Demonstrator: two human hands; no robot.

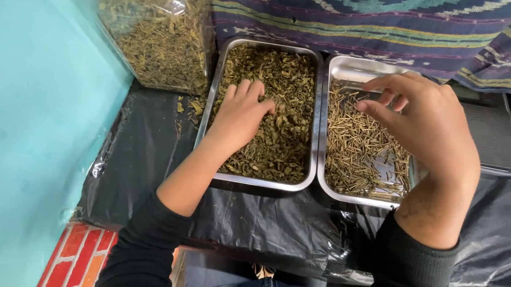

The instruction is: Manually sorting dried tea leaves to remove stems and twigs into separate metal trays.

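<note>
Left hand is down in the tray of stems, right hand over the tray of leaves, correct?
Not quite: the trays are swapped. In the head view the left hand rests in the tray of crushed leaves, and the right hand hovers over the tray of stems.

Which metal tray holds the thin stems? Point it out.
The right tray, under the right hand; its bare metal floor shows through. The left tray is full of crumbled leaves.

Tall jar [155, 27] blocks left tray's [218, 78] far-left corner, open black sheet [273, 225] nearside.
</note>
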